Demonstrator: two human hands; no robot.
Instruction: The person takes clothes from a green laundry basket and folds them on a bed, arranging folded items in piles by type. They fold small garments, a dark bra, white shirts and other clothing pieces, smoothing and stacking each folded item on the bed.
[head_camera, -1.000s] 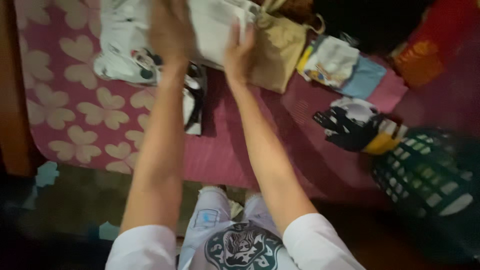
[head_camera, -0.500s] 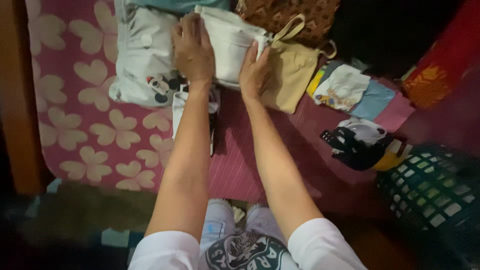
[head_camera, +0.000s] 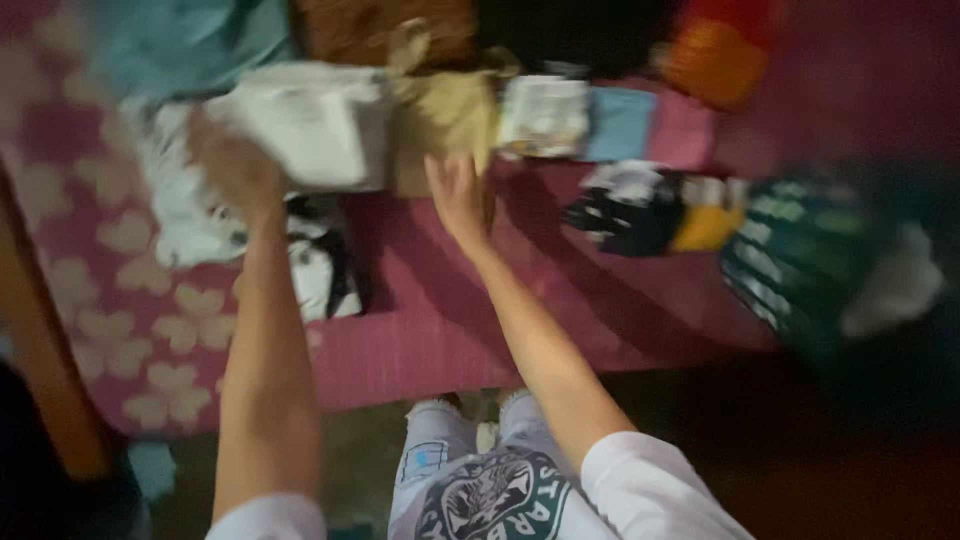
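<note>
Both hands have shifted since the earlier frame: the right hand has come off the folded white cloth garment and now lies open, fingers spread, empty, on the pink bedspread just beside the tan fabric bag. Motion blur hides the left hand, so its grip cannot be told; it touches the white garment's left edge. Further right lie a black-and-white folded garment and a green plastic laundry basket.
</note>
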